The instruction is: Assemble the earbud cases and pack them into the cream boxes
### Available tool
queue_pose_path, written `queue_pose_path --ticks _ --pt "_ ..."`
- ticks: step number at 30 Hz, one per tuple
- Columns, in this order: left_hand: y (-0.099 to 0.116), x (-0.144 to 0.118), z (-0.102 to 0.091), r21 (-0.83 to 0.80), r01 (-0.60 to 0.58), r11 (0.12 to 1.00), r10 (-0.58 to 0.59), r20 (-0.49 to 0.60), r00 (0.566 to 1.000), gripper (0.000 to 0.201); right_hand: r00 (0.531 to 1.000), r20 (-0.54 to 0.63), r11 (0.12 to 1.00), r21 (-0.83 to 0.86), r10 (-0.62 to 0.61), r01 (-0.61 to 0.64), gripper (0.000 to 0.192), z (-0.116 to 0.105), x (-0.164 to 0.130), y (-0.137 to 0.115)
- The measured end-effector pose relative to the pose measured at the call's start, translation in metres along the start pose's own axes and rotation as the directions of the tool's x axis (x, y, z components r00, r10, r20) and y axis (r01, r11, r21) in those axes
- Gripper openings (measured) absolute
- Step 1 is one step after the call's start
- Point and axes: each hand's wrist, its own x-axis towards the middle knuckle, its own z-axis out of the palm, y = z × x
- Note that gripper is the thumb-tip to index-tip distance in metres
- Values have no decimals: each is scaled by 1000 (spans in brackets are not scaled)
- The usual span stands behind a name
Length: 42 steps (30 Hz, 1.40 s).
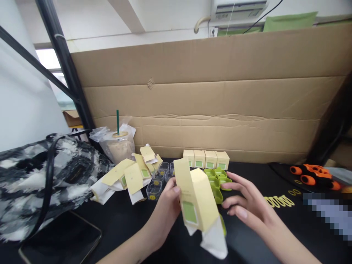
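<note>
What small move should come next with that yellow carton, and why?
Probably bring the right hand onto the yellow carton. Only the left hand grips it, its top flap stands open, and white paper hangs from the bottom, so it looks unfinished.

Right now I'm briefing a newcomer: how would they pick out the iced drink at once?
Start at the cardboard wall along the back of the black table and follow it to its left end. There, beside the black-and-white bag, stands the iced drink. It is the only clear cup wrapped in plastic, with a green straw sticking up.
</note>
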Motion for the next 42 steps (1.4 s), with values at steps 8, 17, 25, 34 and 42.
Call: queue_pose_path --ticks 8,17,25,34,42 --pt "-8 -1 1 71 67 995 -66 -15 998 38 890 214 750 -481 -402 455 57 9 -17 -4" --pt "-13 -5 -2 116 76 990 -109 310 945 94 779 224 564 -578 -586 590 33 3 -9 5" --pt "-17 -2 -2 190 34 981 -64 155 986 79 708 458 490 -514 -537 704 16 6 -14 -12" --pt "-19 -5 -5 188 42 981 -85 231 969 71 593 471 289 -569 -653 770 22 7 -10 -11" --pt "-28 -1 -15 114 48 992 -80 297 951 72 579 368 264 -629 -728 731 23 11 -14 -6"
